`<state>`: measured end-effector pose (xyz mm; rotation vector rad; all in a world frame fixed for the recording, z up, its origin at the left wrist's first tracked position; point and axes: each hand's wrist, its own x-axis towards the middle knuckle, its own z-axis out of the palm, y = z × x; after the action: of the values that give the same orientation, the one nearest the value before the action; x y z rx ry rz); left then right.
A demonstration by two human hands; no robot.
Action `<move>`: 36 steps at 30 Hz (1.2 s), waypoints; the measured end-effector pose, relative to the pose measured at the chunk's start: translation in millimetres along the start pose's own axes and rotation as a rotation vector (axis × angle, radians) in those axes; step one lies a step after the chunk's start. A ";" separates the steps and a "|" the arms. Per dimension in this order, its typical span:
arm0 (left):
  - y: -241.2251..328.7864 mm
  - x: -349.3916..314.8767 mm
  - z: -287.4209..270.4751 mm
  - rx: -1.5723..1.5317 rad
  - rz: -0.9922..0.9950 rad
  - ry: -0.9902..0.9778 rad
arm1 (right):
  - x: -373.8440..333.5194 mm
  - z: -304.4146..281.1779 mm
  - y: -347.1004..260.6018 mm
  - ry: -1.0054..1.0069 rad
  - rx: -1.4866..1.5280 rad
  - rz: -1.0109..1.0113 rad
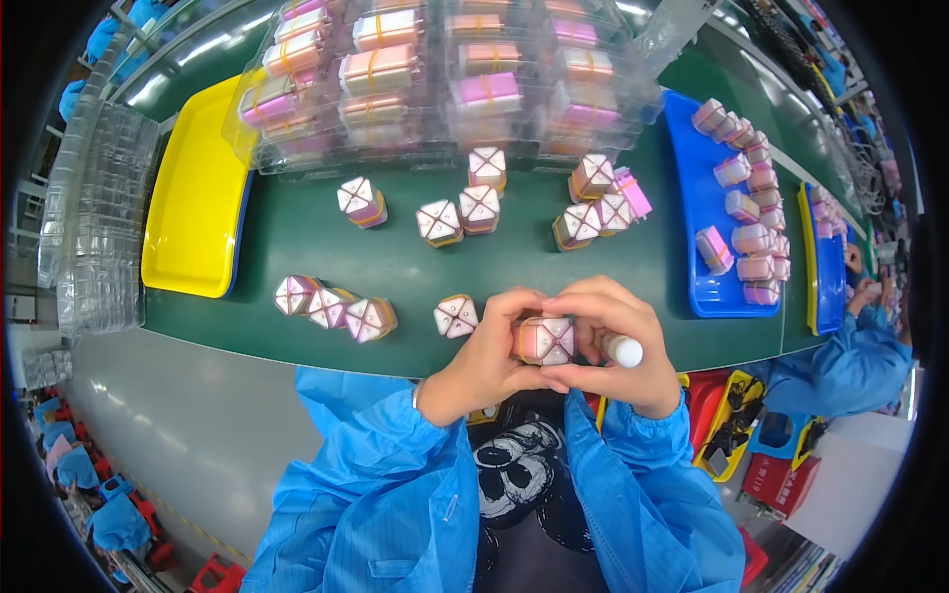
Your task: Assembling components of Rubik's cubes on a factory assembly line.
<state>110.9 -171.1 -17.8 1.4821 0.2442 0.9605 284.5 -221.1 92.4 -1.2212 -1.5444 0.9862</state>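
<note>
Near the table's front edge, my left hand (474, 362) is closed around a small pink-and-white bundled block (546, 341). Dark lines cross in an X on the block's pale end, which faces up. My right hand (638, 314) curls in from the other side, its fingers against the same block. A white pen-like stick (626, 351) with a rounded end sits in its grip; the other end is hidden. Just left of my left hand stands a single similar block (456, 316), with a row of blocks (329, 307) farther left.
More blocks stand mid-table (479, 210) and to the right (593, 178). Stacked clear plastic trays (415, 148) of banded bundles fill the back. A yellow tray (193, 198) lies left, a blue tray (692, 198) with several bundles right. A co-worker's blue sleeve (840, 371) shows far right.
</note>
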 end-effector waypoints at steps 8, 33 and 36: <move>26.8 5.2 4.0 0.076 -0.128 0.051 | -10.3 -16.1 19.2 0.086 0.530 0.175; 85.3 10.2 -46.6 1.120 0.234 0.060 | 14.8 12.2 9.8 -0.200 -0.187 0.056; 84.3 18.4 -37.8 1.115 0.207 0.039 | 19.7 23.2 3.3 -0.299 -0.230 0.129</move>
<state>64.1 -147.3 60.4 2.5345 0.7475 1.0678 261.1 -202.4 86.4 -1.3955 -1.8717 1.1389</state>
